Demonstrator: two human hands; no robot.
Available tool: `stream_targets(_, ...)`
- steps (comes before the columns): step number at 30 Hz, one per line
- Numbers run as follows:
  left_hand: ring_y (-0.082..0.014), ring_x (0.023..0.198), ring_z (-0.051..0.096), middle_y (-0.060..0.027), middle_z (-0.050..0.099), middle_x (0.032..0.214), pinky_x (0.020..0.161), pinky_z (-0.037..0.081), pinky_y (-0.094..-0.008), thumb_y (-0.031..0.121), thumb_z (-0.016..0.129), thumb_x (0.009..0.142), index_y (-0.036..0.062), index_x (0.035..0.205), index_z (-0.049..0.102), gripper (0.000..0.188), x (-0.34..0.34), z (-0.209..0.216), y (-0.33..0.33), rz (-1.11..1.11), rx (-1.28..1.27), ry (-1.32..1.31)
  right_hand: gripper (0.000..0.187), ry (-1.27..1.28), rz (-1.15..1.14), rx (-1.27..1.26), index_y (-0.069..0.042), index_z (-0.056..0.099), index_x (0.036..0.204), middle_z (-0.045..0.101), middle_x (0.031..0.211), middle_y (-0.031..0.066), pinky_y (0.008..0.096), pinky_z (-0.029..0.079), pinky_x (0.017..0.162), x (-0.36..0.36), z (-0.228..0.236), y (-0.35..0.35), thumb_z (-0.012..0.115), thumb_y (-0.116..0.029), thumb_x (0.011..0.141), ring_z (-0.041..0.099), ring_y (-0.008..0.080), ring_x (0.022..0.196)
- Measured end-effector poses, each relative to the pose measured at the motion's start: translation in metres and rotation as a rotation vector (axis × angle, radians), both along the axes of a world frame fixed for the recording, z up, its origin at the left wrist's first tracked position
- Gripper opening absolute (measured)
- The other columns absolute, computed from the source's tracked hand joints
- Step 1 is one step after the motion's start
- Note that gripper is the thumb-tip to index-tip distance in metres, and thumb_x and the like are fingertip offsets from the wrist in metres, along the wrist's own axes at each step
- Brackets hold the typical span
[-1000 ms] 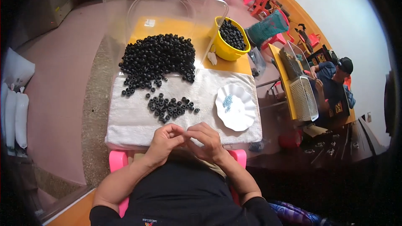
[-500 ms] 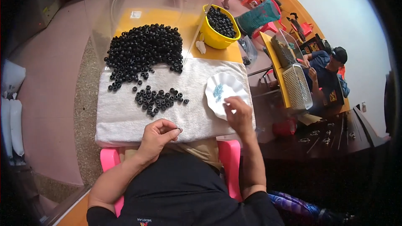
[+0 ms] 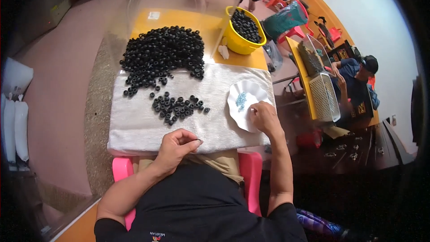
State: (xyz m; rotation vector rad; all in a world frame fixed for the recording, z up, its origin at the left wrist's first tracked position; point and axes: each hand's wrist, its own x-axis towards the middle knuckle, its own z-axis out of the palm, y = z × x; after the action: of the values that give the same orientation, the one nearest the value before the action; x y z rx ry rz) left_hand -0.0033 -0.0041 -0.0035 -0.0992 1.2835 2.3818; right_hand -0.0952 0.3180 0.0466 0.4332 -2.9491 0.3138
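Observation:
My left hand [image 3: 178, 149] is closed in a pinch at the front edge of a white towel [image 3: 134, 130]. Between thumb and forefinger sits a small black ring-like part [image 3: 199, 141], mostly covered by the fingers. My right hand [image 3: 266, 118] hangs over the right side of a white scalloped dish [image 3: 237, 115], fingers pressed together; what they hold, if anything, is hidden. Tiny light-blue pieces [image 3: 241, 101] lie in the dish. Beyond my left hand, a loose group of black round parts with holes [image 3: 177, 107] rests on the towel.
A large heap of the black parts [image 3: 163, 51] spills from a clear plastic bin [image 3: 109, 22] onto the towel. Behind the dish, a yellow tub [image 3: 242, 45] holds more. To the right, a person [image 3: 351, 74] works by a white perforated basket [image 3: 324, 98].
The whole view has shifted, so the table appears slightly farther right. My right hand's fingers are a little farther from the blue pieces. My left hand keeps its pinch.

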Motion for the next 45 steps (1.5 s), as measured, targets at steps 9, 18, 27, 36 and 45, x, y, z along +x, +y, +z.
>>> stream_targets(9,-0.0116,0.080,0.064,-0.0085,0.069,0.093,0.074,0.054,-0.0246,0.003,0.068,0.088,-0.0002,0.098,0.063,0.011,0.001,0.001,0.001,-0.013,0.023,0.053,0.012,-0.399,0.225,-0.607,0.002,0.063,0.099,0.061,0.091,0.0043,0.0242,0.050,0.074,0.042,0.011,-0.071,0.062,0.007,0.088,0.061,0.0108,0.085)
stream_targets(18,-0.0104,0.083,0.064,-0.0050,0.068,0.092,0.078,0.052,-0.0240,0.006,0.069,0.088,0.0003,0.101,0.065,0.014,0.002,0.006,-0.002,-0.109,0.109,0.086,0.011,-0.908,0.272,-1.076,0.000,0.067,0.095,0.066,0.089,0.0015,0.0219,0.050,0.072,0.055,0.001,-0.108,0.071,-0.005,0.086,0.061,0.0076,0.082)
stream_targets(27,-0.0105,0.081,0.064,-0.0051,0.067,0.091,0.075,0.052,-0.0243,0.008,0.070,0.089,0.0009,0.101,0.064,0.015,0.001,0.004,-0.004,-0.161,0.118,0.057,0.007,-0.944,0.226,-1.193,0.005,0.068,0.087,0.065,0.090,0.0098,0.0250,0.052,0.072,0.058,-0.002,-0.112,0.072,0.002,0.081,0.064,0.0150,0.081)
stream_targets(36,-0.0165,0.087,0.067,-0.0097,0.067,0.095,0.080,0.056,-0.0293,0.005,0.066,0.090,-0.0009,0.102,0.061,0.014,0.000,0.004,-0.006,-0.185,0.237,-0.016,0.011,-0.990,0.112,-1.524,0.005,0.065,0.087,0.063,0.088,0.0119,0.0309,0.058,0.069,0.068,-0.024,-0.119,0.073,0.001,0.081,0.065,0.0185,0.079)
stream_targets(45,-0.0156,0.080,0.067,-0.0090,0.068,0.092,0.073,0.054,-0.0266,0.006,0.067,0.090,0.0021,0.099,0.060,0.012,-0.002,0.004,-0.008,-0.166,0.241,-0.039,0.016,-0.577,0.338,-1.127,0.004,0.067,0.097,0.065,0.087,0.0121,0.0295,0.054,0.063,0.072,-0.020,-0.125,0.072,0.001,0.082,0.065,0.0181,0.074)
